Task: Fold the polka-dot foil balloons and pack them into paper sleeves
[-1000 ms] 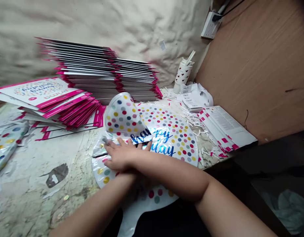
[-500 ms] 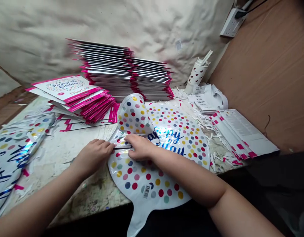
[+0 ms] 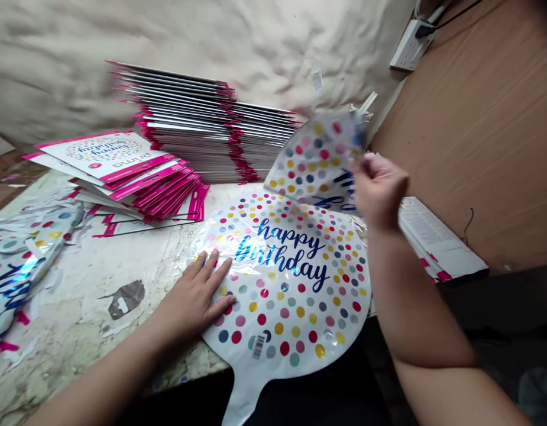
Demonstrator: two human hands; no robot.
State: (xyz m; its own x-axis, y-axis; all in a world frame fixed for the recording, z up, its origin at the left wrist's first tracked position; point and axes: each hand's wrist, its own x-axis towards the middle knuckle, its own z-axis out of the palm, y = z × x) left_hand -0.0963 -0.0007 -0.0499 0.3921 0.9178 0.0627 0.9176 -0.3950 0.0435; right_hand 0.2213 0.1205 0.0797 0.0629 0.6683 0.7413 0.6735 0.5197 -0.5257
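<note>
A round foil balloon [image 3: 286, 284] lies flat on the worktop, printed with coloured dots and blue "happy birthday" lettering, its tail [image 3: 244, 393] hanging over the front edge. My left hand [image 3: 196, 293] rests on its left side, fingers spread, holding nothing. Up at the right, my right hand [image 3: 379, 192] pinches a second dotted foil balloon [image 3: 315, 163] and holds it in the air above the first. Part of that raised balloon's blue lettering shows, and the rest is hidden by my fingers.
Tall stacks of flat cards with pink edges [image 3: 202, 130] stand against a crumpled cream sheet. More pink-edged cards [image 3: 107, 157] fan out at left, beside a heap of foil balloons [image 3: 25, 260]. White printed sheets [image 3: 439, 239] lie at right, by a wooden board [image 3: 481, 142].
My right hand has lifted the upper dotted balloon off the lower one, up and to the right. The lower balloon now lies flat under my left hand, its lettering fully visible.
</note>
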